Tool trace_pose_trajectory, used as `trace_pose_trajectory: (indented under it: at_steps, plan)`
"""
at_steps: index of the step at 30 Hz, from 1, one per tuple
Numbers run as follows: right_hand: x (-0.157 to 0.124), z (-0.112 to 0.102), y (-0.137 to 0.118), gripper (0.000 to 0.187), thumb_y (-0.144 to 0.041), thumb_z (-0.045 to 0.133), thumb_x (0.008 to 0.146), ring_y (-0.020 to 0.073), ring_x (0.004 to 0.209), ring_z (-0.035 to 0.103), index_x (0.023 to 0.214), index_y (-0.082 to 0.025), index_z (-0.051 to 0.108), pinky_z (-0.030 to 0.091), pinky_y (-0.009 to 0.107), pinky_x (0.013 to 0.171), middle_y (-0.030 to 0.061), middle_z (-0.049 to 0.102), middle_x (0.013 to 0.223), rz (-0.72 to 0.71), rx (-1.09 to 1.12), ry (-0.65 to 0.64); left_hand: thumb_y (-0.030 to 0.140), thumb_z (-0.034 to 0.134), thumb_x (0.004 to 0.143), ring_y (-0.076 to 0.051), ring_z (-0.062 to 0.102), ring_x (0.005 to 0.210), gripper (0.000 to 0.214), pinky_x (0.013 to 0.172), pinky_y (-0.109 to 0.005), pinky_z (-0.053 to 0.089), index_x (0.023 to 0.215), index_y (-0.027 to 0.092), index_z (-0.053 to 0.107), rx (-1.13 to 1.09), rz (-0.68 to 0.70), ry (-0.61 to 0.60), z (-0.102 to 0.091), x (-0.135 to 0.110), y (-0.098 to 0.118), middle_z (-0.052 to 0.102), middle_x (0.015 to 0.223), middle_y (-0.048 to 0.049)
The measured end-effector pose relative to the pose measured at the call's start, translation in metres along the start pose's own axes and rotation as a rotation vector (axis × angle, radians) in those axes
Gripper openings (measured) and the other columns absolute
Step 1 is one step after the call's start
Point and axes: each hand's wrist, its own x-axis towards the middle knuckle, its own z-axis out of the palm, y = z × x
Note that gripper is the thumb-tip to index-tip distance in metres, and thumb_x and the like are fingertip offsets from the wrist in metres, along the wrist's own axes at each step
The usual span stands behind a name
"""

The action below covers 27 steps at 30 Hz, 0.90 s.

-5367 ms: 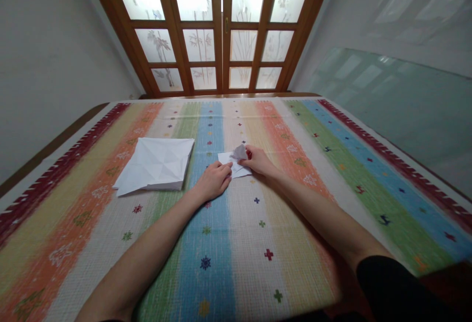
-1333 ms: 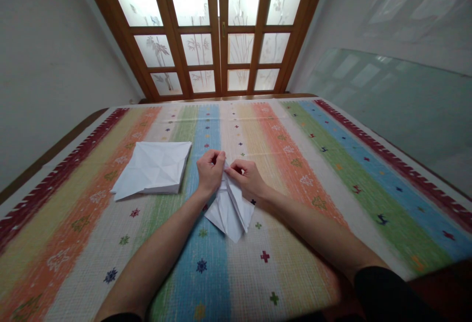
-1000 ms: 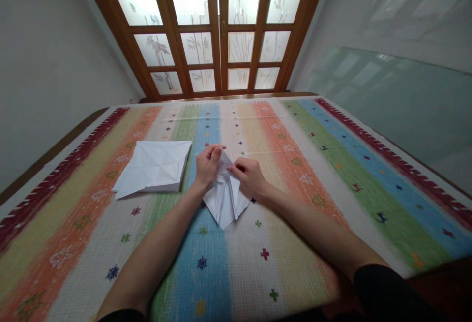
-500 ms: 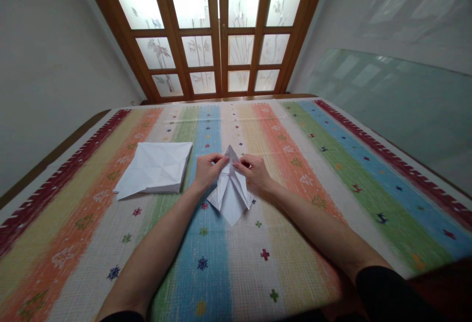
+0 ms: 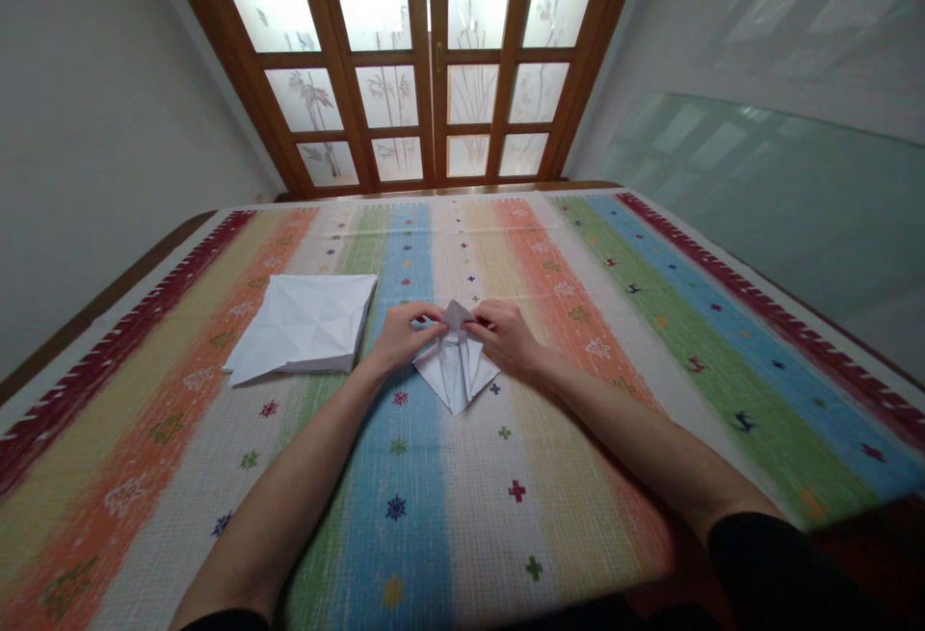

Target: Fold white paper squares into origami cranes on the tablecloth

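Between my hands is a folded sheet of white paper [image 5: 455, 376], with pleats down its middle and a shaded point at its far end. My left hand [image 5: 406, 332] pinches its left edge near that far point, thumb and forefinger closed on it. On the opposite edge, my right hand [image 5: 504, 332] grips the paper the same way, its other fingers curled. The near corner of the folded paper points toward me, just above or on the cloth; which one I cannot tell.
A creased white paper stack [image 5: 307, 323] lies left of my left hand. Under everything spreads a striped tablecloth [image 5: 347, 515]. Beyond the table's far edge stand wooden doors with frosted panes [image 5: 383, 96]. A pale glass panel [image 5: 780, 197] leans along the right wall.
The folded paper looks shorter and wider; its far point has come down toward me and its near corner has drawn back. Both hands keep their pinch, shifted slightly.
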Motion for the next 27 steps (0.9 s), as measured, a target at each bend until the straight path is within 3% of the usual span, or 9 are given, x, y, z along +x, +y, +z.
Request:
trace_pose_trajectory:
  at_steps: [3, 5, 10, 17, 22, 27]
  plan:
    - [-0.003, 0.0, 0.001, 0.025, -0.03, 0.058, 0.086, 0.0143, 0.061, 0.044, 0.064, -0.02, 0.061, 0.033, 0.029, 0.063, 0.0009, 0.054, 0.062, -0.04, -0.033, -0.018, 0.027, 0.073, 0.067, -0.019, 0.067, 0.078, 0.022, 0.074, -0.029, 0.048, 0.088, 0.023, 0.076, 0.001, 0.018, -0.134, 0.0, 0.0, 0.001, 0.076, 0.087, -0.0034]
    - [-0.004, 0.001, 0.002, 0.025, -0.03, 0.057, 0.087, 0.0146, 0.062, 0.045, 0.065, -0.02, 0.061, 0.034, 0.029, 0.064, 0.0016, 0.054, 0.063, -0.053, -0.047, -0.008, 0.026, 0.071, 0.068, -0.018, 0.066, 0.072, 0.018, 0.07, -0.028, 0.047, 0.085, 0.023, 0.077, 0.038, 0.018, -0.185, 0.0, 0.0, 0.001, 0.076, 0.082, -0.0024]
    - [-0.005, 0.006, 0.006, 0.022, -0.033, 0.058, 0.089, 0.015, 0.065, 0.048, 0.073, -0.019, 0.065, 0.035, 0.029, 0.064, 0.0024, 0.058, 0.067, -0.083, -0.039, -0.068, 0.025, 0.062, 0.076, -0.017, 0.063, 0.061, 0.017, 0.061, -0.025, 0.042, 0.08, 0.022, 0.078, 0.178, 0.016, -0.176, 0.004, -0.004, -0.004, 0.076, 0.071, -0.0014]
    - [-0.006, 0.009, 0.012, 0.021, -0.033, 0.057, 0.09, 0.0162, 0.066, 0.049, 0.078, -0.019, 0.068, 0.033, 0.029, 0.063, 0.0041, 0.059, 0.07, -0.143, -0.12, -0.107, 0.015, 0.06, 0.076, -0.019, 0.069, 0.069, 0.023, 0.067, -0.026, 0.047, 0.087, 0.026, 0.078, 0.266, 0.078, -0.211, 0.006, -0.007, -0.009, 0.077, 0.082, -0.0032]
    - [-0.014, 0.006, 0.016, 0.024, -0.03, 0.053, 0.094, 0.0165, 0.067, 0.051, 0.081, -0.018, 0.068, 0.033, 0.029, 0.064, 0.0063, 0.062, 0.073, -0.288, -0.27, -0.142, 0.011, 0.061, 0.075, -0.019, 0.071, 0.089, 0.032, 0.08, -0.028, 0.052, 0.099, 0.028, 0.075, 0.291, 0.176, -0.262, 0.002, -0.012, -0.017, 0.076, 0.099, -0.0018]
    - [-0.024, 0.004, 0.017, 0.024, -0.025, 0.046, 0.097, 0.017, 0.072, 0.054, 0.092, -0.017, 0.068, 0.037, 0.028, 0.066, 0.0079, 0.066, 0.081, -0.485, -0.468, -0.216, 0.012, 0.055, 0.083, -0.018, 0.072, 0.085, 0.025, 0.08, -0.029, 0.055, 0.095, 0.022, 0.073, 0.476, 0.407, -0.215, 0.005, -0.018, -0.032, 0.077, 0.092, -0.0034]
